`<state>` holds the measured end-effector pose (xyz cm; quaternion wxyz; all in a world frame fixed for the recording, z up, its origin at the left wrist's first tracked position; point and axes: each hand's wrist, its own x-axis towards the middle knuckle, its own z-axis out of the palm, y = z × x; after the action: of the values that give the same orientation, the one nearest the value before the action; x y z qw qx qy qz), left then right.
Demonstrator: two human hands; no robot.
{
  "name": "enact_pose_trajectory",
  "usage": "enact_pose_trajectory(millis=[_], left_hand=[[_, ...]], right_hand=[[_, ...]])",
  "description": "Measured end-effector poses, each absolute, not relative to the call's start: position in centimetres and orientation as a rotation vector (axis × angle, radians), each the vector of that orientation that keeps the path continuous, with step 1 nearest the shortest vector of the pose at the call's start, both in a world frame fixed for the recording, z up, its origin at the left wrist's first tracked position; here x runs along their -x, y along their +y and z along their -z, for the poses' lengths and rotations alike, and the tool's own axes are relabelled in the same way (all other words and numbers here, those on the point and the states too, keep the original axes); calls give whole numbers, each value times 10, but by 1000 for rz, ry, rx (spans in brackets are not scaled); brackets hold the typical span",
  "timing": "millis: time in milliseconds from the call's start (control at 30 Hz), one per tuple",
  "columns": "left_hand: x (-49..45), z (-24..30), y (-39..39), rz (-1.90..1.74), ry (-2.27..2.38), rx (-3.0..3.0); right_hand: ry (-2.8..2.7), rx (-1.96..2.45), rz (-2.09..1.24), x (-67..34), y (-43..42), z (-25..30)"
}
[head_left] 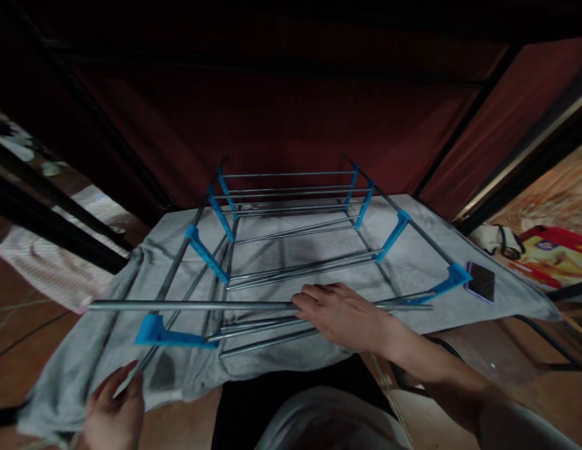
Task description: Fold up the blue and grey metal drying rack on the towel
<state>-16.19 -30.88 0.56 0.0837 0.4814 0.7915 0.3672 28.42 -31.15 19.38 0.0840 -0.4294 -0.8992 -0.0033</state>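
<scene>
A rack of thin metal tubes joined by blue plastic brackets (209,256) lies across a grey cloth. My right hand (335,315) is closed around one end of a loose metal tube (192,305), which reaches left above the rack's near side. Under that tube sits the near-left blue bracket (171,334). At the lower left, my left hand (115,403) pinches the near end of a rack side tube (150,357) between thumb and fingers. Several crossbars (267,345) run below my right hand, partly hidden by it.
The grey cloth (426,250) covers a low surface, with a phone (481,281) on its right edge. A red and yellow package (548,256) lies beyond. Dark red fabric (281,125) hangs behind the rack, and dark frame bars (51,212) stand at the left.
</scene>
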Motion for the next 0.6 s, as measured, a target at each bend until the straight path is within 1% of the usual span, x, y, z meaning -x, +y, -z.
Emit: enact_pose_trajectory(millis=[67, 167, 267, 367, 467, 600], left_hand=[[161, -5, -307, -1163, 2346, -1350], [149, -14, -305, -1319, 2283, -1442], [128, -20, -308, -1425, 2238, -1491], [110, -10, -319, -1440, 2184, -1499], [92, 10, -336, -1438, 2074, -1246], [63, 28, -354, -1432, 1745, -833]], right_hand=[[-2648, 1285, -22, -283, -326, -200], [-2631, 1207, -121, -280, -355, -205], [-2679, 1076, -278, -275, -383, -192], [-2699, 1067, -428, -273, -399, -157], [-2698, 1264, -551, -280, -402, -109], [-2683, 1505, -458, -301, -394, -50]])
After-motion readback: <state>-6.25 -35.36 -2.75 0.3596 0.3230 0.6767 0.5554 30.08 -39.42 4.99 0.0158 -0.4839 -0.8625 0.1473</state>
